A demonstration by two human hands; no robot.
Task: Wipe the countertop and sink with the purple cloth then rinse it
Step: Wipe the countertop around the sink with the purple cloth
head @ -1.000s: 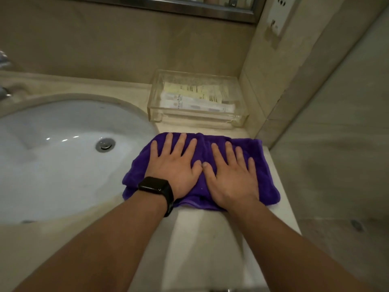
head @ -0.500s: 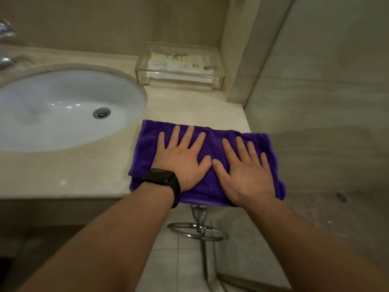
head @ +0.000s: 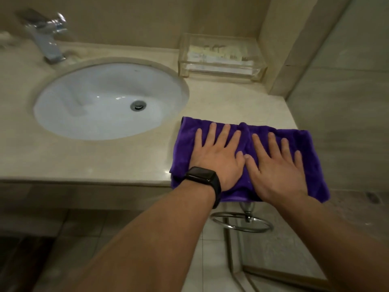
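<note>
Head view looks down on a beige stone countertop [head: 101, 161] with an oval white sink [head: 90, 114] set into it. The purple cloth [head: 313, 150] lies folded into a rectangle on the counter to the right of the sink, its far left corner just beside the basin's rim. Its long axis runs left to right, roughly parallel to the counter's front edge, with the short ends facing the sink on one side and the wall on the other. The near long edge hangs a little over the front of the counter, and the near right corner sticks out past it.

Both hands lie palm-down on the cloth, side by side, fingers straight, spread, and pointing away toward the back wall. The left hand [head: 219, 159], with a black watch [head: 203, 178] on its wrist, presses the left half; the right hand [head: 275, 169] presses the right half. The thumbs nearly meet in the middle, where the cloth bunches into a small ridge.

A chrome faucet [head: 47, 41] stands behind the sink, a metal drain [head: 138, 105] sits in the bowl, and a clear box [head: 221, 57] rests in the back right corner. A metal ring [head: 242, 224] hangs below the counter.
</note>
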